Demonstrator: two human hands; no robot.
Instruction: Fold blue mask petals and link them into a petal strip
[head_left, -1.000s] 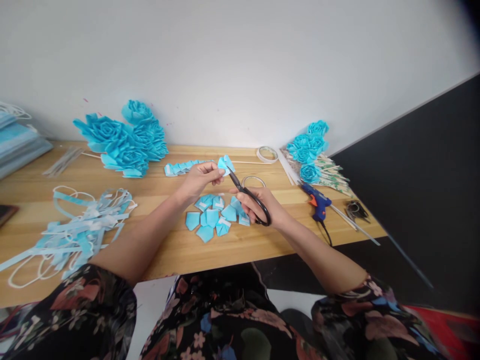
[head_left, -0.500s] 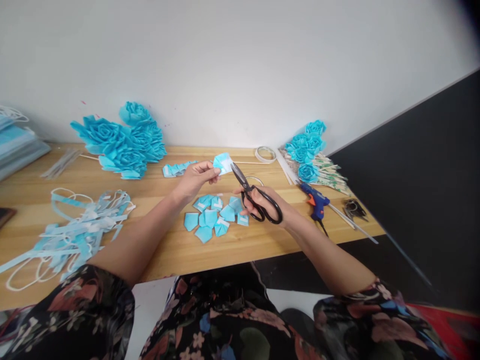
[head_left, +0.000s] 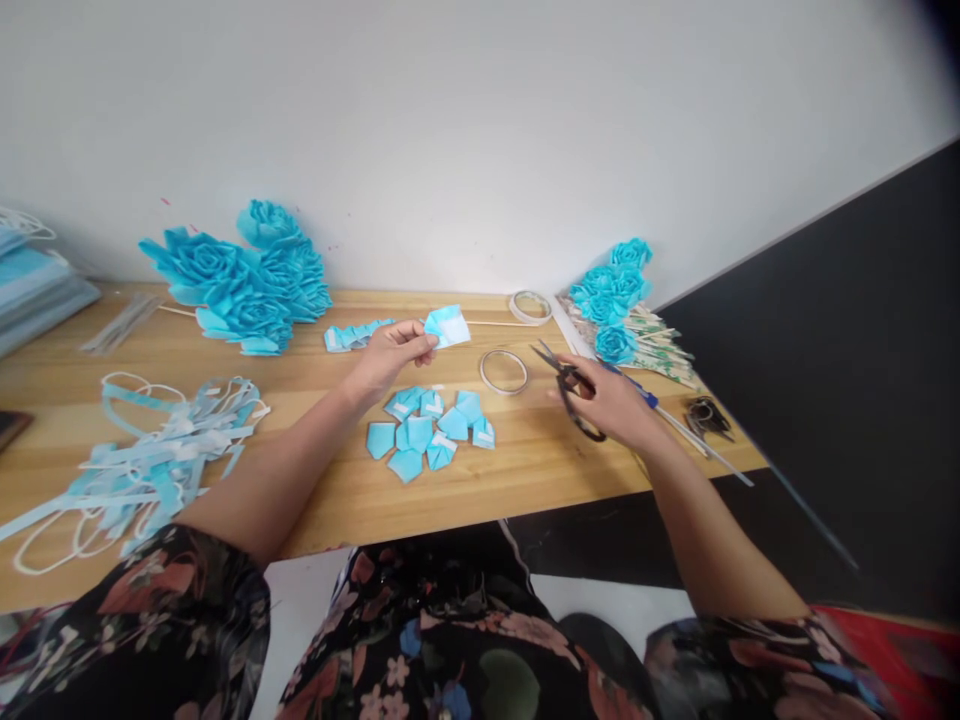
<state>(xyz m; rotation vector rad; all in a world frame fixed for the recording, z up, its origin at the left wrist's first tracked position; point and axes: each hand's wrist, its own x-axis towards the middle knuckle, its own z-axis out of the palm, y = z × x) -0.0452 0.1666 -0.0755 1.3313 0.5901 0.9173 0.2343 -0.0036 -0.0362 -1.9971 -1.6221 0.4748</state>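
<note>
Between the thumb and fingers of my left hand (head_left: 397, 355) is a folded light-blue and white piece of mask fabric (head_left: 448, 326), raised over the table. My right hand (head_left: 604, 400) grips black-handled scissors (head_left: 568, 385) out to the right, with the blades a little apart and pointing away from me. Several folded blue fabric petals (head_left: 415, 434) lie in a loose cluster nearer to me, between my arms. A thin tape ring (head_left: 504, 372) rests on the table between my two hands. Behind my left hand lies a row of folded blue pieces (head_left: 352, 336).
Blue fabric roses (head_left: 255, 280) stand at back left, smaller ones (head_left: 615, 295) at back right. Cut strips and ear loops (head_left: 165, 450) spread at left near stacked masks (head_left: 37, 285). A tape roll (head_left: 531, 307) lies at the back. A blue glue gun (head_left: 637, 390) is partly behind my right hand.
My right hand has drawn the scissors away from the fabric piece, to the right and down, uncovering the tape ring. My left hand with the piece has stayed almost in place.
</note>
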